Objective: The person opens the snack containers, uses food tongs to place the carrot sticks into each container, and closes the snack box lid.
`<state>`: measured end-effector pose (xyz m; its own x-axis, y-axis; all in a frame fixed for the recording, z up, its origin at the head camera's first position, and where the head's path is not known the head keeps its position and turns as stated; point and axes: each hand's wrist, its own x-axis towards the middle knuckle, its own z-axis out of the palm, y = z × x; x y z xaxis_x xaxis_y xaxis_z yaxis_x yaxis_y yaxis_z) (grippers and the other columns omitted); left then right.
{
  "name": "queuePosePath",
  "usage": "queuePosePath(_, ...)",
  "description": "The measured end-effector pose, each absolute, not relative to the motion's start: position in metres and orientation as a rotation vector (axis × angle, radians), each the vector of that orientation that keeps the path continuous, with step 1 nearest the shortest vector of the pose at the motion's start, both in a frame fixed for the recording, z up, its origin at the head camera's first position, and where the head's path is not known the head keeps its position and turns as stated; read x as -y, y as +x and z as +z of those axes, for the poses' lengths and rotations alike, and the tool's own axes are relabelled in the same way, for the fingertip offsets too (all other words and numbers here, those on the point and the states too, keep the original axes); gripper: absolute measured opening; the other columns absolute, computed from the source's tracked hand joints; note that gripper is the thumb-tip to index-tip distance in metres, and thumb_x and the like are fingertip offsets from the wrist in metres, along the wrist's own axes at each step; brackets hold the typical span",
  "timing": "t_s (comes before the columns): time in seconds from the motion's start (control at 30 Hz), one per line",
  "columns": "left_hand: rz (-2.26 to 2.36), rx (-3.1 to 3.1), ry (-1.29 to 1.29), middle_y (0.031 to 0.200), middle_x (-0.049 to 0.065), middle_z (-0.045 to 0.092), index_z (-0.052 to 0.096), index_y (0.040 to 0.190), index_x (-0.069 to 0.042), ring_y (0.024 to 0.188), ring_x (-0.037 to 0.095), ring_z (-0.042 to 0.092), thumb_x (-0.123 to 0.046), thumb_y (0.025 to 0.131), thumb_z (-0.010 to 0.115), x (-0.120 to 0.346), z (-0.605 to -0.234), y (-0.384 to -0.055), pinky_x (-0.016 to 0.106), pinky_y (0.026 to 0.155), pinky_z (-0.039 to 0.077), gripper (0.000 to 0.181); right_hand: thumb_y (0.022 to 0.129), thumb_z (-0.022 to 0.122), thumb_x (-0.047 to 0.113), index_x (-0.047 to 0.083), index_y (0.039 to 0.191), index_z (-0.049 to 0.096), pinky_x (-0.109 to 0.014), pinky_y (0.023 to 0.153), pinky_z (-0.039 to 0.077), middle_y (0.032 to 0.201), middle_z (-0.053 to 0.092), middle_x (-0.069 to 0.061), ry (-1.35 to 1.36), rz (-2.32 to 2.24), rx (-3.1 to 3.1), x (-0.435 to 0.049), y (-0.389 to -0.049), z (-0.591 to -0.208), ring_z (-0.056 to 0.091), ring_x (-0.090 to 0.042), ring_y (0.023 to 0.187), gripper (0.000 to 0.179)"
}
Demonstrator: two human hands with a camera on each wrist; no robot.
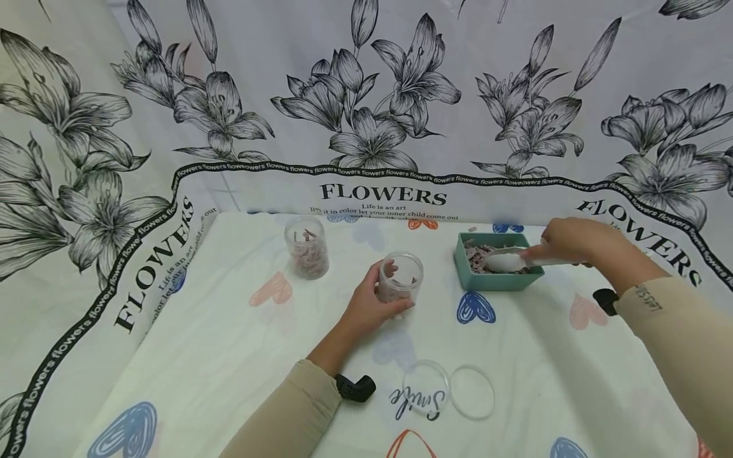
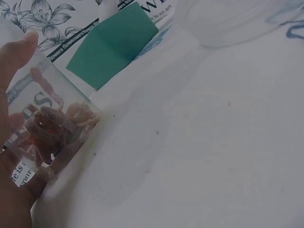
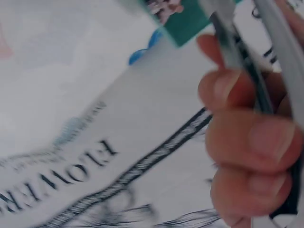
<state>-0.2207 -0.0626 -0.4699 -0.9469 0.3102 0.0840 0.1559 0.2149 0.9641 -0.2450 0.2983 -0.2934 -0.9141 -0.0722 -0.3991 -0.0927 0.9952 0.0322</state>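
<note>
A white utensil (image 1: 504, 261) is gripped by the right hand (image 1: 564, 242), its fingers curled round the handle; its rounded, pale head is sunk among brownish-pink strips (image 1: 476, 254) in a green rectangular box (image 1: 501, 282), at the far right of the worktop (image 1: 298, 343). The utensil's long axis is laid roughly left to right, with the head pointed left and the handle carried right beneath the hand.

One clear, colourless jar (image 1: 409, 280) is grasped by the left hand (image 1: 366, 302), left of the box and apart from it, with the thumb on the near side and fingers wrapped behind. Its open mouth is turned upward, its long axis close to vertical; a few strips are seen in its lower part.

A second jar (image 1: 307, 257) is stood upright farther left, uncovered and filled higher with similar strips. Two jars are thus counted, with one box and one utensil. Two clear round rings (image 1: 493, 394) are laid flat side by side nearer the wearer. The worktop is covered by a white cloth printed with hearts, and the far side is bounded by a flower-patterned curtain (image 1: 240, 191).
</note>
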Motion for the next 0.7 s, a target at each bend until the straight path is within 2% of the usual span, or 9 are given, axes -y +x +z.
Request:
queuePosePath(0.1, 1.837, -2.348, 0.454, 0.141, -0.012, 0.049, 0.037, 0.148, -0.028, 0.125, 0.023, 0.053, -0.044, 0.074, 0.085, 0.063, -0.472, -0.221, 0.046, 0.101, 0.044, 0.089, 0.084, 0.053, 0.075, -0.014, 0.129, 0.054, -0.034, 0.046, 0.043, 0.078, 0.061, -0.009, -0.116, -0.113, -2.712, -0.317, -0.239, -0.3, 0.051, -0.019, 0.052, 0.1)
queuePosePath(0.23, 1.837, -2.353, 0.44, 0.142, -0.012, 0.049, 0.037, 0.148, -0.026, 0.125, 0.024, 0.053, -0.042, 0.075, 0.085, 0.064, -0.471, -0.219, 0.046, 0.101, 0.045, 0.088, 0.085, 0.05, 0.076, -0.011, 0.128, 0.056, -0.034, 0.045, 0.042, 0.071, 0.058, -0.007, -0.114, -0.203, -2.731, -0.326, -0.236, -0.299, 0.048, -0.019, 0.048, 0.098)
queuePosePath(0.33, 1.837, -2.356, 0.424, 0.141, -0.013, 0.049, 0.038, 0.147, -0.027, 0.125, 0.023, 0.053, -0.041, 0.075, 0.085, 0.065, -0.471, -0.219, 0.046, 0.101, 0.045, 0.087, 0.087, 0.049, 0.074, -0.004, 0.117, 0.063, -0.036, 0.045, 0.042, 0.071, 0.057, -0.007, -0.108, -0.251, -2.744, -0.328, -0.237, -0.294, 0.048, -0.019, 0.048, 0.084)
queuePosePath(0.47, 1.838, -2.347, 0.43, 0.14, -0.012, 0.049, 0.037, 0.148, -0.026, 0.125, 0.023, 0.053, -0.043, 0.075, 0.085, 0.065, -0.472, -0.219, 0.047, 0.102, 0.044, 0.089, 0.09, 0.048, 0.071, 0.004, 0.097, 0.064, -0.037, 0.045, 0.042, 0.067, 0.052, -0.006, -0.103, -0.294, -2.749, -0.326, -0.239, -0.286, 0.046, -0.019, 0.048, 0.069)
queuePosePath(0.7, 1.836, -2.339, 0.442, 0.14, -0.009, 0.051, 0.037, 0.148, -0.03, 0.122, 0.023, 0.054, -0.043, 0.074, 0.085, 0.063, -0.471, -0.221, 0.044, 0.098, 0.047, 0.089, 0.092, 0.048, 0.067, 0.008, 0.09, 0.064, -0.036, 0.044, 0.04, 0.057, 0.043, -0.002, -0.126, -0.392, -2.769, -0.314, -0.235, -0.273, 0.041, -0.018, 0.046, 0.062)
